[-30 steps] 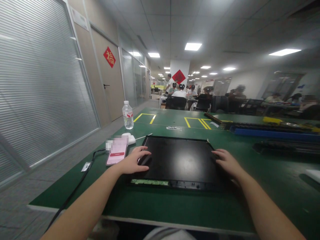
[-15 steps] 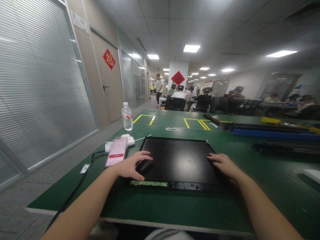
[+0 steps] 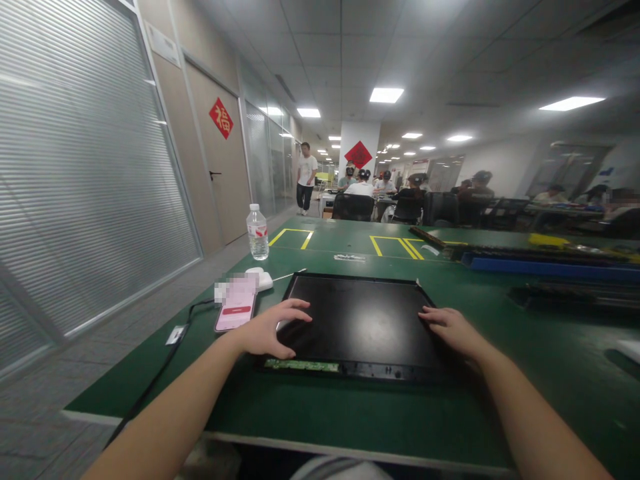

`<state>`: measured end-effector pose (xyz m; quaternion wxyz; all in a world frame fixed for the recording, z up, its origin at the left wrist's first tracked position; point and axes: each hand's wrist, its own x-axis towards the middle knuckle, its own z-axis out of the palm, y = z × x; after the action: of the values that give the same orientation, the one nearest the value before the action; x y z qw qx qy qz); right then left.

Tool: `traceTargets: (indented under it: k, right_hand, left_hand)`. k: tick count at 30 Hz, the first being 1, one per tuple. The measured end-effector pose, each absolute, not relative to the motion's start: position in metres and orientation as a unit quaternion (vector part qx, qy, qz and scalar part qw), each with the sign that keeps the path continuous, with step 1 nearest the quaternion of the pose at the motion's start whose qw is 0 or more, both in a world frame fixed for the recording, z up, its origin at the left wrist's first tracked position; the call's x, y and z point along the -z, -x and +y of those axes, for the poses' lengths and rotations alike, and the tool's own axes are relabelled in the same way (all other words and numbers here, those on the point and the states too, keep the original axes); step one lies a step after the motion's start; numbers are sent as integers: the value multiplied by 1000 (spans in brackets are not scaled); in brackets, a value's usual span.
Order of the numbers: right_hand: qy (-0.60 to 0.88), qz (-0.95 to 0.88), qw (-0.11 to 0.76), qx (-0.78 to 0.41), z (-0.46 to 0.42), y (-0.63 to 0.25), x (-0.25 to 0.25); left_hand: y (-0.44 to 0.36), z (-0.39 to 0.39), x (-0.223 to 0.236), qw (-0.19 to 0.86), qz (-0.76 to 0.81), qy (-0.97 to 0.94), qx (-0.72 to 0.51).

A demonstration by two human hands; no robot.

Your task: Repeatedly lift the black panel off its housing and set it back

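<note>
"Where is the screen panel (image 3: 360, 317)?"

"Flat on the green desk (image 3: 350, 410), in front of the person, dark face up. A green circuit strip (image 3: 303, 365) runs along the left part of its near edge."

"And the hands?"

"Well apart, one to each side. The left hand (image 3: 270, 329) is spread, thumb away from the fingers, over the panel's left side. The right hand (image 3: 453, 328) has its fingertips at the right edge, with its thumb out of sight."

"Is either one clamped on it?"

"The left doesn't look closed on anything. For the right I can't tell, since its underside is hidden. Nor can I tell how hard either one presses."

"So what step is this, would you say?"

"Steadying or placing the panel with both hands, I'd judge. Any shift from here would call for even pressure on both sides, keeping the left thumb off that bare strip."

"Anything close by to watch?"

"The phone (image 3: 235, 317) lies just beside the left wrist, a white gadget (image 3: 259, 279) beyond it. The water bottle (image 3: 259, 233) stands upright farther back, and a blue bar (image 3: 540, 265) lies off to the right."
</note>
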<state>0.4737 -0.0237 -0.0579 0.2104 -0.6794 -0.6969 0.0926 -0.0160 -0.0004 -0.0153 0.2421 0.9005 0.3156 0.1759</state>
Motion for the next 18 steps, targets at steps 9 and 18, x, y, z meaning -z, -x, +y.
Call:
traceTargets:
  k: [9,18]
  right_hand:
    - [676,-702,208,-81,-22,-476,61]
    - [720,-656,220,-60,-25,-475,54]
  left_hand:
    - [17,0,16,250,325,-896,-172]
    - [17,15,34,137,473,-846,-203]
